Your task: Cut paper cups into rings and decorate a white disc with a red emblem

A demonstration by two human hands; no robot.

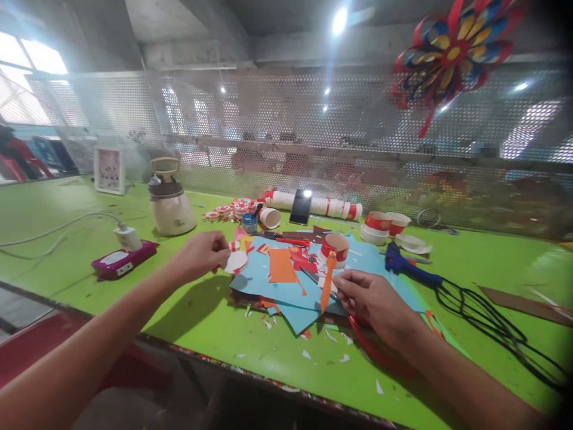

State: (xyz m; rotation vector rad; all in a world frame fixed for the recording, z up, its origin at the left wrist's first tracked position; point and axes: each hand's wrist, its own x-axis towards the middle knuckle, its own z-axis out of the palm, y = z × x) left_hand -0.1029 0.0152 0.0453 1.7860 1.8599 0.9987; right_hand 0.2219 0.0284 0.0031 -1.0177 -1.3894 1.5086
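My left hand (pixel 203 257) is closed at the left edge of the paper pile, its fingertips pinching a round white paper piece (pixel 236 261). To the right, the thumb and fingers of my right hand (pixel 373 301) are pinched together on a narrow orange paper cutout (pixel 328 285), which stands up from the grip. Behind that cutout sits a red and white paper cup section (pixel 335 249). Under my right hand lie scissors with red handles (pixel 373 352), partly covered by the hand. An orange paper rectangle (pixel 283 266) rests on blue paper sheets (pixel 255 280) between my hands.
A blue glue gun (pixel 412 269) with a coiled black cord lies at the right. Further back are a phone (pixel 301 206), cup pieces (pixel 378 224) and a small blue jar (pixel 249 223). At the left stand a beige jug (pixel 173 209) and a purple power strip (pixel 125 260).
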